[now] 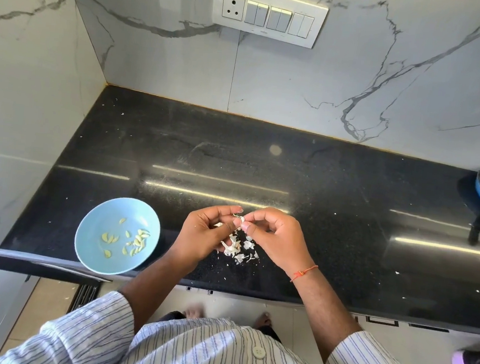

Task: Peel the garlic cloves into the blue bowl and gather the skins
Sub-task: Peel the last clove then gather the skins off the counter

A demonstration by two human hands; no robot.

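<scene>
Garlic clove (241, 218), mostly hidden, pinched between both hands' fingers (231, 210).

Black speckled worktop (264, 160) set in a corner; white grey-veined marble walls (362, 76). Switch panel (270, 13) on back wall. Pale tiled floor (292, 320). Light streaks glare across the worktop.

Both hands, left (202, 234) and right (274, 236), pinch a garlic clove (240, 218) above skins (240, 248); blue bowl (90, 243) alongside.

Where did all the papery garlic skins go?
In the head view, the garlic skins lie in a small pile on the black counter, just below the two hands and to the right of the blue bowl.
</scene>
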